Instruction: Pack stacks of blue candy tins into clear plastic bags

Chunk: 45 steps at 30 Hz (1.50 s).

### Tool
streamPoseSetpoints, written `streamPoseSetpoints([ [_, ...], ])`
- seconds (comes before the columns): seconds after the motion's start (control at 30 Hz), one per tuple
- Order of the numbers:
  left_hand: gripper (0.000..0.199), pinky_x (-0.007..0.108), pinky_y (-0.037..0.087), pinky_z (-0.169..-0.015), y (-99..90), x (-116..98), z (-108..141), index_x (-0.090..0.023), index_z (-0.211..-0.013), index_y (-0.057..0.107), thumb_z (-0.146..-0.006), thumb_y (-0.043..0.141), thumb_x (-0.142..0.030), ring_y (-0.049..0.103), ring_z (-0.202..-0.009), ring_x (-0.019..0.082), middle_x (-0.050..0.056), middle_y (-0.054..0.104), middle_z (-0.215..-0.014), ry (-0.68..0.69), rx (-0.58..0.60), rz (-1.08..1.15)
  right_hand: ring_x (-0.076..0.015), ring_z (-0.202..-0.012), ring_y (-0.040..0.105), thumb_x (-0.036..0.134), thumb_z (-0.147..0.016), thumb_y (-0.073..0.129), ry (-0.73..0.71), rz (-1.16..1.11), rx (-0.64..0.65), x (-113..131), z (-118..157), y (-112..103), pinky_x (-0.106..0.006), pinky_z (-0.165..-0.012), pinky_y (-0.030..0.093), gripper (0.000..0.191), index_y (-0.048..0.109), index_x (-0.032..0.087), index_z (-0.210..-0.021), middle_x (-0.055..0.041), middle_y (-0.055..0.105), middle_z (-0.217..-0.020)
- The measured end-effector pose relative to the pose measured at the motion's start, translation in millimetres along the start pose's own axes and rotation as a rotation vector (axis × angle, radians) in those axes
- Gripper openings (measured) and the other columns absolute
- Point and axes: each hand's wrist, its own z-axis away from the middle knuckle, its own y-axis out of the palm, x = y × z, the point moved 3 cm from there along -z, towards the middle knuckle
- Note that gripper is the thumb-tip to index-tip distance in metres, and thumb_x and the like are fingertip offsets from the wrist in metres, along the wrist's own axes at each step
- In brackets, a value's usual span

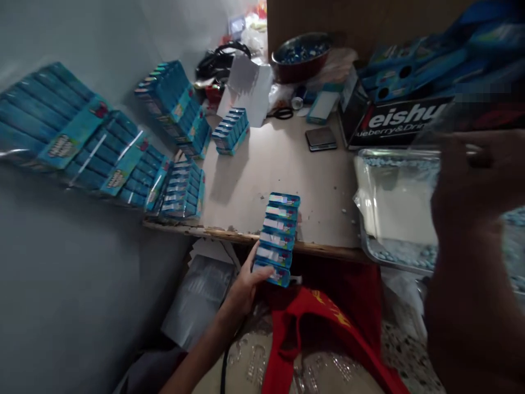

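My left hand (248, 282) is closed round the near end of a display pack of small blue boxes (275, 241), its thumb on the top. The pack is tilted over the table's front edge, its several boxes standing in a row. At the far right my right hand (467, 169) is raised over a metal tray (369, 249), dark and blurred. Its fingers look curled, and a faint see-through sheet seems to be near them; what they hold is unclear. Pale blue pellets and a cream sheet under clear plastic lie in the tray.
Wrapped packs of blue boxes (123, 148) stack along the left wall. Another open pack (230, 131) stands on the table (320, 191). Farther back are a small flat scale (320, 139), scissors (283, 113), a bowl (301, 68) and a black printed carton (402, 123).
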Motion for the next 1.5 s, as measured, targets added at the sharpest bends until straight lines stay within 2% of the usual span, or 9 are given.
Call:
streamPoseSetpoints([
  [0.2,0.145,0.053,0.046,-0.121,-32.0,30,9,-0.031,-0.175,0.010,-0.064,0.103,-0.037,0.056,-0.148,0.040,0.019,0.048,-0.167,-0.098,0.260,-0.145,-0.0138,-0.074,0.061,0.039,-0.099,0.074,-0.198,-0.097,0.825,159,39,76,-0.031,-0.070,0.033,0.029,0.082,0.015,-0.086,-0.0093,0.078,-0.083],
  [0.33,0.118,0.049,0.043,-0.124,-60.5,-6,-4,-0.029,-0.156,0.060,-0.049,0.108,-0.042,0.057,-0.146,0.038,0.011,0.063,-0.156,-0.094,0.276,-0.495,-0.0175,-0.084,0.068,0.031,-0.103,0.067,-0.338,-0.033,1.191,185,96,127,-0.031,-0.068,0.024,0.019,0.081,0.020,-0.097,-0.0081,0.082,-0.100],
  [0.43,0.029,0.042,0.057,-0.101,-67.8,-67,-40,-0.024,-0.108,0.084,-0.087,0.086,-0.045,0.075,-0.107,0.027,0.007,0.081,-0.112,0.228,-0.020,-0.938,-0.0184,-0.087,0.070,0.025,-0.103,0.062,-0.441,-0.028,1.267,185,116,142,-0.031,-0.068,0.022,0.019,0.080,0.020,-0.097,-0.0071,0.082,-0.101],
  [0.53,0.025,0.041,0.056,-0.100,-38.9,-124,-90,-0.022,-0.119,0.081,-0.099,0.078,-0.037,0.073,-0.106,0.025,0.008,0.082,-0.111,1.015,-0.226,-1.357,-0.0189,-0.087,0.070,0.021,-0.102,0.059,-0.528,-0.040,1.315,186,121,143,-0.031,-0.067,0.022,0.021,0.079,0.019,-0.097,-0.0078,0.081,-0.098],
  [0.63,0.031,0.047,0.048,-0.109,-3.5,-142,-148,-0.019,-0.126,0.079,-0.100,0.076,-0.036,0.066,-0.124,0.030,0.011,0.077,-0.134,1.440,-0.027,-1.801,-0.0193,-0.087,0.070,0.021,-0.103,0.058,-0.584,-0.073,1.303,188,121,139,-0.032,-0.067,0.021,0.021,0.078,0.019,-0.097,-0.0089,0.080,-0.096],
  [0.9,0.018,0.040,0.042,-0.075,16.5,-154,-203,-0.016,-0.079,0.073,-0.097,0.070,-0.013,0.064,-0.088,0.027,0.009,0.073,-0.083,1.346,0.365,-2.119,-0.0199,-0.091,0.072,0.038,-0.106,0.065,-0.541,-0.073,1.354,174,117,122,-0.033,-0.068,0.021,0.020,0.076,0.021,-0.107,-0.0067,0.082,-0.101],
  [1.03,0.026,0.037,0.030,-0.065,16.9,-140,-191,-0.018,-0.077,0.071,-0.101,0.062,-0.019,0.058,-0.071,0.021,0.006,0.069,-0.075,1.406,0.120,-1.974,-0.0188,-0.087,0.072,0.059,-0.107,0.059,-0.372,0.009,1.340,160,113,106,-0.032,-0.067,0.021,0.040,0.077,0.024,-0.118,-0.0072,0.082,-0.106],
  [1.3,0.030,0.036,0.032,-0.063,11.2,-102,-161,-0.021,-0.068,0.063,-0.095,0.063,-0.009,0.054,-0.064,0.020,0.002,0.065,-0.069,1.604,-0.088,-1.919,-0.0178,-0.085,0.068,0.024,-0.107,0.055,-0.347,0.137,1.333,130,132,74,-0.032,-0.061,0.018,0.027,0.080,0.021,-0.097,-0.0067,0.079,-0.103],
  [1.5,0.025,0.037,0.034,-0.062,15.7,-107,-135,-0.022,-0.068,0.060,-0.088,0.068,-0.009,0.057,-0.067,0.022,0.004,0.064,-0.070,1.310,-0.131,-2.000,-0.0236,-0.097,0.076,0.024,-0.101,0.063,-0.101,0.096,1.525,134,122,58,-0.031,-0.066,0.030,0.022,0.084,0.024,-0.105,-0.0069,0.083,-0.109],
])
